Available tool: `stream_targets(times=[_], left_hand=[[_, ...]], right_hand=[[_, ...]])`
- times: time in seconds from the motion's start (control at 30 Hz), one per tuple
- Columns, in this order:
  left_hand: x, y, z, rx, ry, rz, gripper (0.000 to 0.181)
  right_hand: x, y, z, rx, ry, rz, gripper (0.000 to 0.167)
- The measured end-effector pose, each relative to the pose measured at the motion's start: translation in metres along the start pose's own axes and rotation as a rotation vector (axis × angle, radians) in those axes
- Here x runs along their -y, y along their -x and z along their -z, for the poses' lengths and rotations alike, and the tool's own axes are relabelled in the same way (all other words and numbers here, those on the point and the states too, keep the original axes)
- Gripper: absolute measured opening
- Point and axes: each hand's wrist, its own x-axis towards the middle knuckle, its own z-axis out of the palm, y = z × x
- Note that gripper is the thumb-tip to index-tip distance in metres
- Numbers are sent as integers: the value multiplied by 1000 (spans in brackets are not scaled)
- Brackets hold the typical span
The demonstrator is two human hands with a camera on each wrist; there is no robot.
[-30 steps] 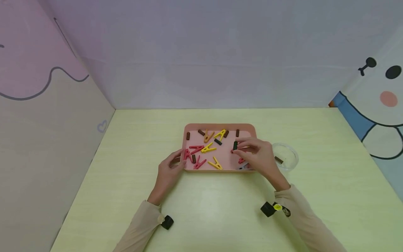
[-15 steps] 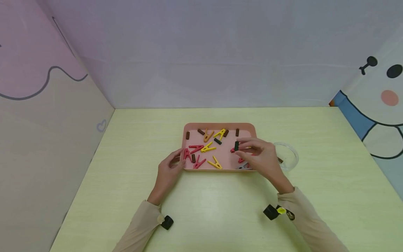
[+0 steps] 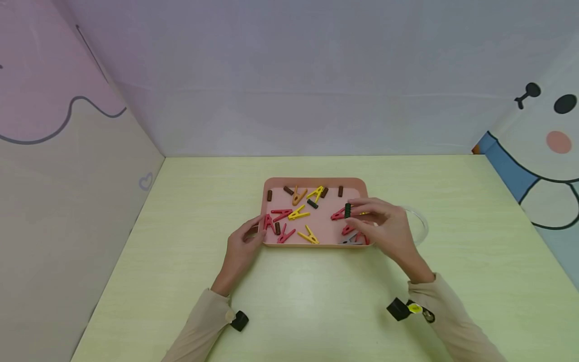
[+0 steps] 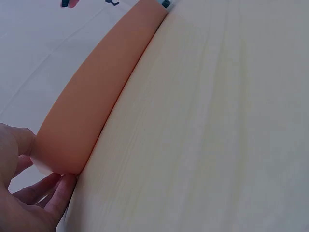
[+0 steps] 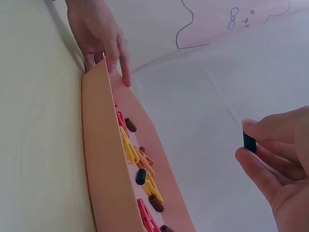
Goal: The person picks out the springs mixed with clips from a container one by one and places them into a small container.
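Note:
Between the thumb and fingers of my right hand [image 3: 384, 229] is a small dark green coil spring [image 3: 347, 210], held upright above the tray's right side. In the right wrist view that spring [image 5: 249, 142] is pinched clear of the tray. My left hand [image 3: 242, 247] grips the left edge of the shallow pink tray [image 3: 316, 181], thumb near the rim and fingers at its outer wall. Inside lie yellow clips [image 3: 309, 235], red clips [image 3: 286, 234], an orange clip [image 3: 298, 196], a grey clip [image 3: 349, 240], several brown springs [image 3: 341, 191] and another dark green spring [image 3: 312, 203].
A round transparent dish [image 3: 424, 226] stands right of the tray, partly hidden by my right hand. The pale wooden table [image 3: 307, 301] extends around the tray, with a light wall [image 3: 316, 100] behind and printed panels at both sides.
My right hand has moved a little to the right with the dark green spring and now covers more of the dish. More red clips show beneath it. My left hand stays on the tray.

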Motion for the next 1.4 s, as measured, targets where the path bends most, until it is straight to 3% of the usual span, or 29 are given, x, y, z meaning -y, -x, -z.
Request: stream_targets(times=[0.17, 0.7, 1.4], left_hand=[[-1, 1, 0, -2, -3, 1, 41], [-1, 0, 1, 10, -14, 2, 40], [-4, 1, 1, 3, -16, 26, 39]], right_hand=[[-10, 0, 7, -9, -33, 18, 15], [-7, 8, 26, -7, -24, 81, 16], [-11, 20, 47, -49, 64, 47, 19]])
